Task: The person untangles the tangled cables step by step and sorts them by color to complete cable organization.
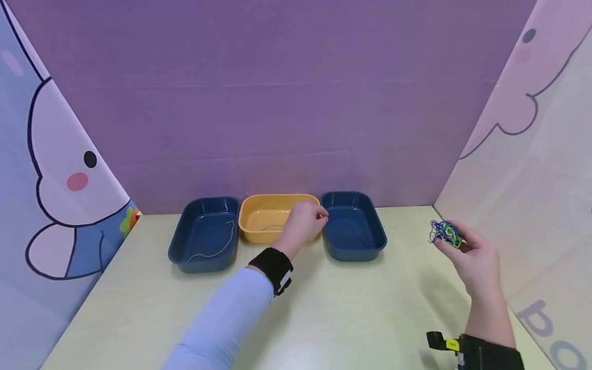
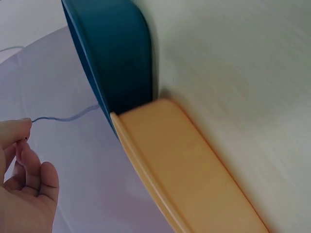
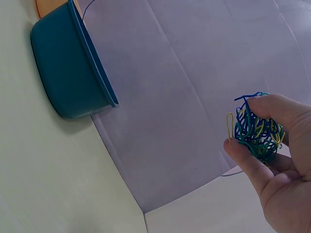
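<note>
In the left wrist view my left hand pinches one end of a thin blue string between thumb and fingertip. The string runs down past the rim of the right blue bin. In the head view that left hand is over the meeting edges of the yellow bin and the right blue bin. Off to the right, my right hand holds a tangled bundle of blue, green and yellow strings in the air between thumb and fingers.
The left blue bin holds a yellow string. A thin string lies in the yellow bin. All three bins stand side by side at the back of the pale table, before a purple wall; printed panels flank both sides.
</note>
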Action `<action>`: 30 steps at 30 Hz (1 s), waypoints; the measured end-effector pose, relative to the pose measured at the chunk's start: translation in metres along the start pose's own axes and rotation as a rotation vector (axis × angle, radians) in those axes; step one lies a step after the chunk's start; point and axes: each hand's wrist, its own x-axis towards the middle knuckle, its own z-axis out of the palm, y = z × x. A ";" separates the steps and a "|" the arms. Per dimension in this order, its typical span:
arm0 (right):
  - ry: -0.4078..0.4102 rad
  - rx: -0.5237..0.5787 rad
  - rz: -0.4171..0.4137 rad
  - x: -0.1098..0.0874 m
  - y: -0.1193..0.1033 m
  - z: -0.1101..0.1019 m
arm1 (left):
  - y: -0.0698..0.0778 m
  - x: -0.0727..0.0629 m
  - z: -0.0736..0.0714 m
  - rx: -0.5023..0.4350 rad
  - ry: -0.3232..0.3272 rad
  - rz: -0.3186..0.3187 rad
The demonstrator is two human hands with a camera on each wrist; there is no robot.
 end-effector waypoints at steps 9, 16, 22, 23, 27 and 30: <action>0.010 -0.022 -0.020 0.000 -0.001 0.000 | 0.022 0.010 0.026 -0.023 -0.099 0.001; 0.019 -0.024 -0.031 0.000 0.000 0.003 | 0.033 0.011 0.039 -0.121 -0.100 0.045; 0.030 -0.028 -0.018 0.000 -0.001 0.004 | 0.033 0.013 0.048 -0.078 -0.150 0.070; 0.028 -0.025 -0.017 0.000 -0.002 0.003 | 0.031 0.014 0.049 -0.051 -0.154 0.063; 0.017 -0.016 -0.023 -0.001 -0.003 0.004 | 0.026 0.016 0.052 0.043 -0.176 0.009; 0.009 -0.020 -0.029 -0.002 -0.003 0.004 | 0.025 0.017 0.053 0.093 -0.202 -0.036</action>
